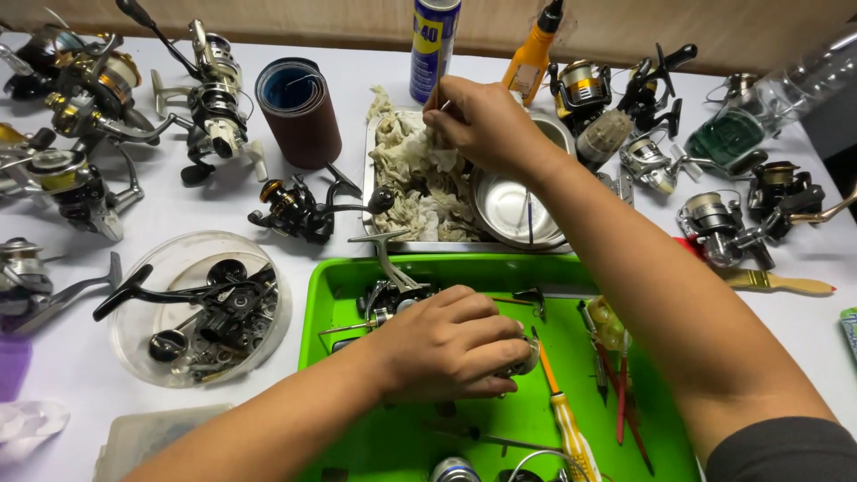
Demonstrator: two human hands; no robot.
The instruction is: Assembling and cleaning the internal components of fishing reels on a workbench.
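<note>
A white table (375,67) fills the view, with a tan wall strip along its twelve o'clock edge. At six o'clock sits a green tray (339,295); the left hand (451,344) is curled narrow over a fishing reel (393,290) lying in it, covering most of the reel's body. The right hand (482,120) reaches to twelve o'clock, fingers pinched on a wad of pale rags (420,187) heaped in a metal tray (368,192), beside a steel bowl (509,210). A yellow-handled screwdriver (567,419) lies in the green tray at five o'clock. A clear bowl of reel parts (201,308) stands at nine o'clock, a roll of sandpaper (299,112) at eleven, a blue spray can (433,40) and an orange bottle (531,54) at twelve. More reels (85,98) crowd both sides, and a paintbrush (777,283) lies at three.
</note>
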